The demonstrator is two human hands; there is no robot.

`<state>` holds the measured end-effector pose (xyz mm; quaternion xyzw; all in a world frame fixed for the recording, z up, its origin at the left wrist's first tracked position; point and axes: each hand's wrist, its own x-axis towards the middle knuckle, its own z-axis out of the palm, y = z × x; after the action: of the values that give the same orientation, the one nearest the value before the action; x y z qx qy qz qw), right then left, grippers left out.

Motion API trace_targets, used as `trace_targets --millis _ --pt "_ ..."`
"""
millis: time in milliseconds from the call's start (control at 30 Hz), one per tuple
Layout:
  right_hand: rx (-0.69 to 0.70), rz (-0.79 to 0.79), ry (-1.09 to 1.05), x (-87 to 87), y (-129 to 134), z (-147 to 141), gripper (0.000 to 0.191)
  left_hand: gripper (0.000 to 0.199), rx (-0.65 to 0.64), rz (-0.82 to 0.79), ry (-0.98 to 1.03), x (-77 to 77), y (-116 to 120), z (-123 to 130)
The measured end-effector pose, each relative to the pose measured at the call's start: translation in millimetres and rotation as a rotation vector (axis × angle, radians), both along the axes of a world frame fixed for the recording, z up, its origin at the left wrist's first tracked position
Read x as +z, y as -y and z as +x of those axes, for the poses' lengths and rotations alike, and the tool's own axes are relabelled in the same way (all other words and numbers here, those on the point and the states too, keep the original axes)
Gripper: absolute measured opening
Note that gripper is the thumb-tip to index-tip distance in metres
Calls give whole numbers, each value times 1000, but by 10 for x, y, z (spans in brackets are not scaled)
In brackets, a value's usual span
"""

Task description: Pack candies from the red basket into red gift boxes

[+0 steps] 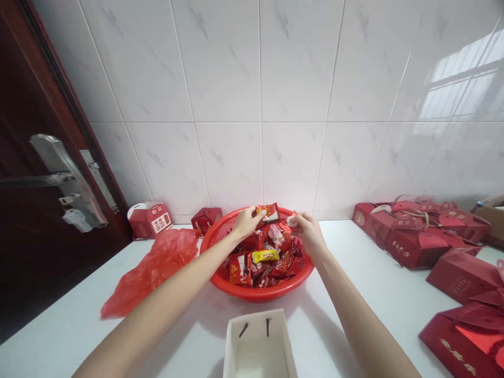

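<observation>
My left hand [245, 222] is closed on a red snack packet [270, 214] with gold and white print, above the far side of a red plastic basket [258, 295]. To its right, my right hand [309, 231] pinches a small red-and-white wrapped candy [292, 219] over the basket's right side. Wrapped sweets fill the basket, mostly red packets [239, 269], with one yellow packet [265, 255] and a pink checked packet [277, 236] among them. Nearer to me stands an open white box [258, 344], with two dark cord pieces on its inner far wall.
A crumpled red plastic bag [155, 268] lies left of the basket. Behind it are a red-and-white gift box [149, 220] and a dark red box [207, 219]. Several dark red gift boxes [417, 247] crowd the right side. A tiled wall [293, 157] backs the white table [334, 315].
</observation>
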<state>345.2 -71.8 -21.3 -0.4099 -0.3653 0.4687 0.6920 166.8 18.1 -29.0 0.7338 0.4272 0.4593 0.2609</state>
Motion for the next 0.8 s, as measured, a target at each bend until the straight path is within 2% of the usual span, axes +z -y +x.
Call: trace_targets --millis 267,400,467,600,700,800 --pt "138 -52 47 -46 -34 39 26 45 -134 -5 139 -5 -10 22" --pt "161 -49 -19 -67 -46 34 32 51 -197 -8 107 35 52 43" --pt "234 -32 -42 -63 -28 23 36 52 -238 9 66 59 99 54" --pt "350 -22 61 -41 32 -6 40 53 -342 -18 -35 89 178 81" --pt "270 -19 138 -44 39 -16 42 49 -350 -70 -28 89 188 89" --pt "99 24 85 -71 4 -3 40 41 -372 -232 -49 82 177 66"
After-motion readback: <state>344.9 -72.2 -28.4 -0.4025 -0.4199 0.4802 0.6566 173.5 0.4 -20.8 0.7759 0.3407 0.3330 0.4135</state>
